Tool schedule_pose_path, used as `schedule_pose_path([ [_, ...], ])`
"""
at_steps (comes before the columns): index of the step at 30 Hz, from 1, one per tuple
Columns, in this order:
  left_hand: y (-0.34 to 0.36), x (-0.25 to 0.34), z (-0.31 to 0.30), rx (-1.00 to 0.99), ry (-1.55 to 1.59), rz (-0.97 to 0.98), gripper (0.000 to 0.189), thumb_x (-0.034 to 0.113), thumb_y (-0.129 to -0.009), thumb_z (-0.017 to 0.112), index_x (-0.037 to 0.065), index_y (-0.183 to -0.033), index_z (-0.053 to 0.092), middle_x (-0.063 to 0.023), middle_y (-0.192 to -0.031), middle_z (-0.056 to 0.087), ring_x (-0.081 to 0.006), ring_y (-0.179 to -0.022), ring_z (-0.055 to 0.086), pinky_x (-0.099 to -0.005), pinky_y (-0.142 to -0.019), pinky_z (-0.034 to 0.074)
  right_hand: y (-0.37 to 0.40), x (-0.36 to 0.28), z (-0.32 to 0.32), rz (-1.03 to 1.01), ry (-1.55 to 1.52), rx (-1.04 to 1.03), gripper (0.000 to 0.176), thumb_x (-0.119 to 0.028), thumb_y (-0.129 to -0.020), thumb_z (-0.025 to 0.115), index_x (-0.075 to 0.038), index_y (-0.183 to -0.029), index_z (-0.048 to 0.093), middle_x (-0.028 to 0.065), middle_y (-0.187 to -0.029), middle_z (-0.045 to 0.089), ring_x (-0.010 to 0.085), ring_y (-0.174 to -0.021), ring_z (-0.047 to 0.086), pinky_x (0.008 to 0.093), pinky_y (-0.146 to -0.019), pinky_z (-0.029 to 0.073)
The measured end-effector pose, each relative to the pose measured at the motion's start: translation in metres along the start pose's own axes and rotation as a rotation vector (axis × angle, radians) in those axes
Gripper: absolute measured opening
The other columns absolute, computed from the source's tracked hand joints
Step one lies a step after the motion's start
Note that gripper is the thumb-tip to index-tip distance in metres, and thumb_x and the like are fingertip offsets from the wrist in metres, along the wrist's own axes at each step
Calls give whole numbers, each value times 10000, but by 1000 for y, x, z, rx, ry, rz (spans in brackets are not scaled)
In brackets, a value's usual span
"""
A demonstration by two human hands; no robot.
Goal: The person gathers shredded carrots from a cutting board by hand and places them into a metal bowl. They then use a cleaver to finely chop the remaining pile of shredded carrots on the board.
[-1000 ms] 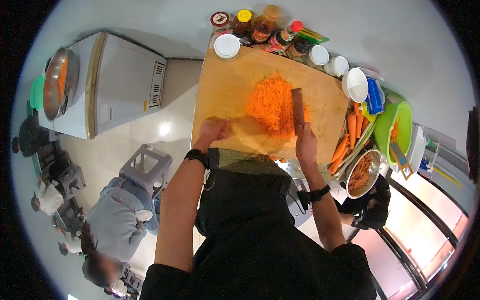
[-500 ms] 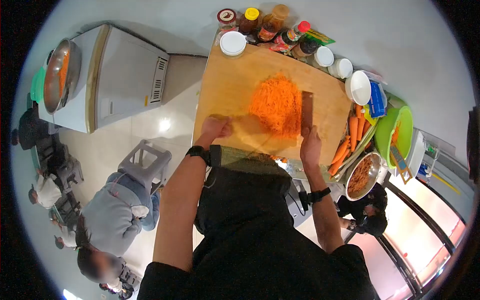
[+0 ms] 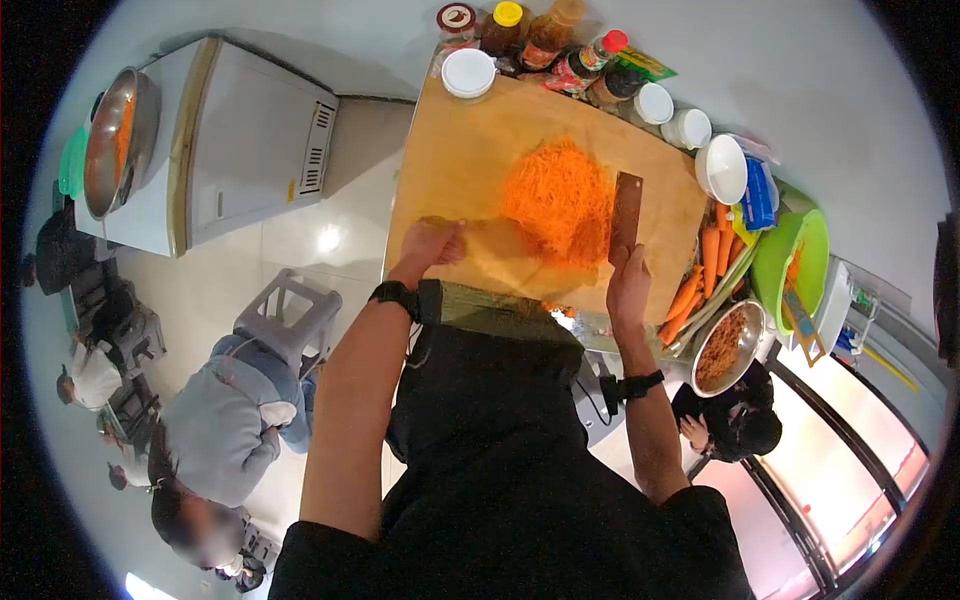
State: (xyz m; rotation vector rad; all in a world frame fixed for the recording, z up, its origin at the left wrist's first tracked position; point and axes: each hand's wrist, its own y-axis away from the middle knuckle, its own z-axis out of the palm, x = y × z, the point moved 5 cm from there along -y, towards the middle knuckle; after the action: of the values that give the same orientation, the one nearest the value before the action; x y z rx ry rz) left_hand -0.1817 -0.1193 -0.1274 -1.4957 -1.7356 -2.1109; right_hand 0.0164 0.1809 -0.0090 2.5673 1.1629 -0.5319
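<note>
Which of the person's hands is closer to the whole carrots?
Right. The right hand, gripping a cleaver, is beside the whole carrots; the left hand lies across the board.

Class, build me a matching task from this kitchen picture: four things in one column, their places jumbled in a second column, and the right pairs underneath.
Column one
1. shredded carrot pile
2. cleaver
3. whole carrots
4. sauce bottles

Column two
a. gripped in the right hand
b. standing along the far edge of the wooden board
c. heaped in the middle of the board
d. lying just past the board's right edge

Pairs: 1-c, 2-a, 3-d, 4-b
</note>
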Motion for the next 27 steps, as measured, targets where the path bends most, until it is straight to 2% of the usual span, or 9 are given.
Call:
schedule_pose_path([
  [3, -5, -12, 2, -8, 85, -175, 363, 346, -821, 761, 24, -702, 643, -95, -608, 630, -161, -490, 601, -296, -438, 491, 4, -3, 13, 75, -13, -173, 111, -39, -925, 427, -28, -1035, 431, 290, -822, 584, 510, -777, 583, 567, -619, 450],
  [6, 0, -9, 1, -11, 184, -189, 375, 343, -816, 761, 17, -678, 639, -94, -601, 628, -164, -486, 599, -299, -441, 501, 0, -31, -7, 68, -29, -55, 123, -88, -965, 455, 20, -1024, 443, 314, -843, 596, 500, -799, 584, 553, -634, 454],
  [9, 8, 4, 2, 11, 54, -246, 378, 341, -818, 760, 20, -661, 636, -91, -591, 618, -160, -479, 587, -295, -427, 490, 8, -25, 22, 62, -75, -125, 124, -81, -963, 456, 24, -1025, 428, 317, -835, 583, 509, -795, 575, 562, -626, 445],
  [12, -14, -23, 2, 23, 101, -219, 374, 343, -819, 758, 19, -674, 642, -94, -593, 621, -158, -481, 591, -291, -425, 490, 3, -42, 32, -15, 3, -160, 115, -89, -974, 447, 17, -1004, 412, 321, -908, 567, 521, -802, 567, 561, -618, 452],
  [15, 4, 5, -1, 42, -5, -83, 365, 343, -816, 761, 17, -694, 652, -92, -599, 626, -156, -490, 597, -285, -425, 487, -3, -67, 9, 57, -28, -144, 128, -102, -979, 449, 11, -1008, 396, 332, -914, 566, 526, -801, 569, 573, -629, 465],
  [18, 9, 2, 2, -1, 137, -244, 362, 353, -817, 761, 19, -718, 661, -82, -600, 623, -158, -500, 601, -281, -428, 486, 5, -49, 43, 27, 78, -204, 127, -105, -981, 449, 9, -1008, 397, 331, -907, 568, 523, -799, 572, 575, -627, 463],
  [23, -6, -17, 1, -7, 28, -190, 377, 408, -858, 711, 58, -772, 598, -86, -616, 625, -139, -497, 589, -291, -407, 477, 2, -64, 24, 38, 40, -181, 149, -123, -986, 453, 18, -977, 405, 327, -916, 575, 516, -800, 578, 565, -630, 473],
  [25, -4, -14, 3, -38, 66, -178, 373, 405, -858, 713, 60, -780, 596, -88, -614, 623, -141, -491, 592, -288, -404, 479, 8, -62, 34, 159, -10, -286, 197, -44, -915, 465, 8, -1091, 395, 304, -959, 578, 486, -759, 614, 559, -601, 509],
  [27, -4, -12, 6, -39, 83, -245, 359, 394, -865, 704, 59, -792, 597, -94, -625, 638, -161, -490, 614, -298, -400, 484, 6, -61, 40, 75, 33, -252, 197, -48, -913, 469, 5, -1087, 395, 302, -957, 573, 485, -757, 612, 555, -598, 509],
])
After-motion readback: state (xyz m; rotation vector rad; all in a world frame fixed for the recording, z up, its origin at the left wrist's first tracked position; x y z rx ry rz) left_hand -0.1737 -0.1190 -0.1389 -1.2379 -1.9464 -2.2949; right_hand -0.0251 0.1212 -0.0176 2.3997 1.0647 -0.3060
